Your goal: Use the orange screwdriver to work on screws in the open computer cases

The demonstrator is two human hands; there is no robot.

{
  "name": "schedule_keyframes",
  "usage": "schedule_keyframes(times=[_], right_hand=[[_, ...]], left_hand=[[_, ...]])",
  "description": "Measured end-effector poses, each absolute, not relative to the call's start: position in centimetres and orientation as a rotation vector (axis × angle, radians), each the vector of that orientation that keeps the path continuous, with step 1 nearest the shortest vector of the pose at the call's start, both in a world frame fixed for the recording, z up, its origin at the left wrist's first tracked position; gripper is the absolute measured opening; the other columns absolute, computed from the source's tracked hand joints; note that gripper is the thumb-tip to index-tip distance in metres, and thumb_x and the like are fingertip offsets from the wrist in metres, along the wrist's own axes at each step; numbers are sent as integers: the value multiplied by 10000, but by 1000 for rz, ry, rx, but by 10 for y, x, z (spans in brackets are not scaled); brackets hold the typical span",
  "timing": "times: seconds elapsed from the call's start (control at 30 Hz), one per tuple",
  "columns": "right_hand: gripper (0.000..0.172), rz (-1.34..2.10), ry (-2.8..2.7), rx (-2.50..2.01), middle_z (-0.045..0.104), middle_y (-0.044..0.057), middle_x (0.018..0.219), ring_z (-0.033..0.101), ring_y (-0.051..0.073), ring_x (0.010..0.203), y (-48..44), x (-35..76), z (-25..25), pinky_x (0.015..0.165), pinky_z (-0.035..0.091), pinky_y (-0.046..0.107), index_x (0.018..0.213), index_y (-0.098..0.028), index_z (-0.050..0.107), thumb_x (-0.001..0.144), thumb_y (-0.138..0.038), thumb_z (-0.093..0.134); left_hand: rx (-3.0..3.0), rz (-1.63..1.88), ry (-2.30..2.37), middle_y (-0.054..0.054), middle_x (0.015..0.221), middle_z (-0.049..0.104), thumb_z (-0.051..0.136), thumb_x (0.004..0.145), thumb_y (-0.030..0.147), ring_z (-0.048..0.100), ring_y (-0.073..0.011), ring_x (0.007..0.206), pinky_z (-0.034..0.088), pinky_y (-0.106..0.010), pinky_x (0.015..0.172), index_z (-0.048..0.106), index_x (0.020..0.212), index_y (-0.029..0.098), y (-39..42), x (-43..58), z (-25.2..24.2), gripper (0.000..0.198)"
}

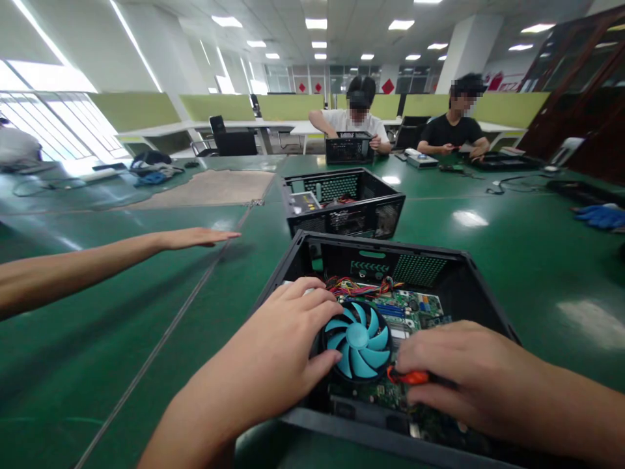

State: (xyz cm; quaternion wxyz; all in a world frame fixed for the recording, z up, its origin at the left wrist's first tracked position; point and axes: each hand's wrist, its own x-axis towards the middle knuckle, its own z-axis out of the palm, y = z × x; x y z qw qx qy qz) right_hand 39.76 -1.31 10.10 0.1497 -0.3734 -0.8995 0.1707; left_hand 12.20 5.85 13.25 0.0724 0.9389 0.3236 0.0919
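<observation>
A black computer case (469, 260) lies open on the green table in front of me. Inside it, a round cooling fan (358, 337) with light blue blades sits over the motherboard (415, 309). My left hand (288, 345) grips the fan's left rim, fingers over the top and thumb at the lower edge. At the fan's right side, my right hand (454, 368) is closed around an orange thing (414, 377) with a dark part toward the fan; my fingers hide most of it, so its kind is unclear. Coloured wires (351, 286) bunch up behind the fan.
Just beyond stands a second open case (390, 212). Another person's arm (190, 239) reaches over the table (122, 365) from the left. Across it, two people work, one at another case (349, 150). Blue gloves (603, 216) lie far right; a tan sheet (209, 187) lies left.
</observation>
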Motion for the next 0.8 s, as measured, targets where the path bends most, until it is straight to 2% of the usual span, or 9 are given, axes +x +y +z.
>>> schedule_keyframes(times=[0.03, 0.13, 0.23, 0.33, 0.4, 0.5, 0.6, 0.7, 0.8], right_hand=[[79, 416, -2616, -1070, 706, -12, 893, 656, 185, 764, -13, 397, 101, 663, 450, 314, 1025, -231, 636, 969, -285, 643], [192, 289, -2648, -1045, 647, -4, 749, 583, 181, 637, -12, 394, 102, 593, 383, 328, 903, -210, 636, 981, -386, 627], [51, 555, -2583, -1081, 676, 9, 934, 620, 178, 822, -11, 390, 105, 701, 450, 295, 1013, -226, 639, 969, -245, 623], [202, 827, -2491, -1131, 670, -4, 1042, 614, 160, 936, -12, 392, 116, 815, 488, 271, 1073, -249, 622, 939, -102, 583], [204, 859, -2466, -1133, 682, -6, 1045, 623, 157, 939, -12, 400, 126, 840, 506, 274, 1065, -258, 632, 949, -105, 564], [171, 664, -2383, -1191, 710, 17, 1100, 664, 187, 960, -11, 419, 144, 842, 543, 303, 1107, -284, 675, 974, -227, 584], [199, 348, -2254, -1335, 737, 46, 1078, 694, 244, 920, -1, 435, 156, 783, 564, 359, 1111, -285, 716, 937, -337, 636], [224, 233, -2247, -1440, 742, 52, 1085, 693, 249, 931, 16, 435, 157, 809, 546, 373, 1113, -257, 717, 920, -268, 604], [273, 333, -2346, -1462, 741, 51, 1103, 684, 235, 985, 33, 422, 146, 876, 516, 363, 1128, -221, 709, 909, -163, 558]], left_hand=[[2822, 275, 971, -35, 1242, 674, 765, 837, 327, 534, -269, 1250, 428, -459, 1127, 665, 1195, 277, 58, 122, 133, 375], [2836, 292, 963, -44, 1238, 674, 771, 831, 316, 538, -275, 1246, 429, -464, 1124, 666, 1202, 270, 59, 122, 133, 388], [2848, 298, 964, -53, 1224, 682, 773, 828, 323, 550, -283, 1237, 437, -473, 1118, 672, 1196, 260, 59, 123, 132, 387], [2851, 286, 971, -62, 1211, 690, 768, 832, 333, 557, -293, 1234, 437, -487, 1121, 679, 1192, 255, 60, 124, 132, 378], [2852, 289, 971, -66, 1207, 693, 769, 833, 338, 562, -292, 1233, 439, -484, 1123, 683, 1192, 254, 60, 124, 133, 379], [2849, 283, 973, -62, 1205, 697, 770, 831, 348, 562, -291, 1245, 444, -477, 1122, 687, 1181, 259, 60, 124, 134, 370], [2852, 271, 976, -60, 1213, 696, 767, 835, 358, 563, -291, 1246, 446, -480, 1117, 684, 1184, 265, 60, 124, 134, 371], [2850, 261, 977, -44, 1221, 694, 759, 842, 360, 556, -288, 1253, 437, -485, 1123, 679, 1188, 276, 61, 124, 134, 365], [2846, 267, 972, -35, 1220, 696, 760, 840, 342, 558, -280, 1252, 435, -476, 1128, 681, 1180, 280, 63, 124, 134, 355]])
